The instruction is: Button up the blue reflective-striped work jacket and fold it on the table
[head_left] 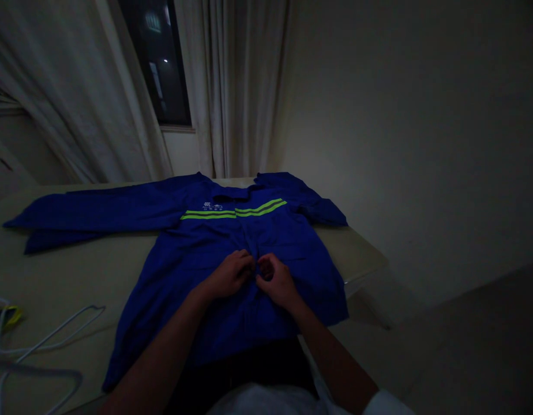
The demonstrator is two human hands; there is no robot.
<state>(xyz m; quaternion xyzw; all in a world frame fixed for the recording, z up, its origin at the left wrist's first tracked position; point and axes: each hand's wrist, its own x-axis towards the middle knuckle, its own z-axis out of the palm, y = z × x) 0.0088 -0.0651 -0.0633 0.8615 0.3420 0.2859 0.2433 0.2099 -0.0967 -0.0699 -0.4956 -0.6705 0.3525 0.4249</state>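
A blue work jacket [197, 245] lies spread on the table, front side up, with yellow-green stripes across the chest and a small white logo. My left hand [232, 274] is closed at the middle of the front opening, fingertips pinching the cloth edge. Right beside it, my right hand [278, 281] curls its fingers and thumb onto the same front edge from the other side. Whatever small part lies between the fingertips is hidden. One sleeve stretches out to the left; the other is folded near the table's right end.
White wire hangers [54, 331] lie on the table [132, 271] at the lower left, near a yellow and dark object [11, 317]. The table's right corner [376, 259] stands near the wall. Behind are curtains [236, 86] and a dark window [156, 63].
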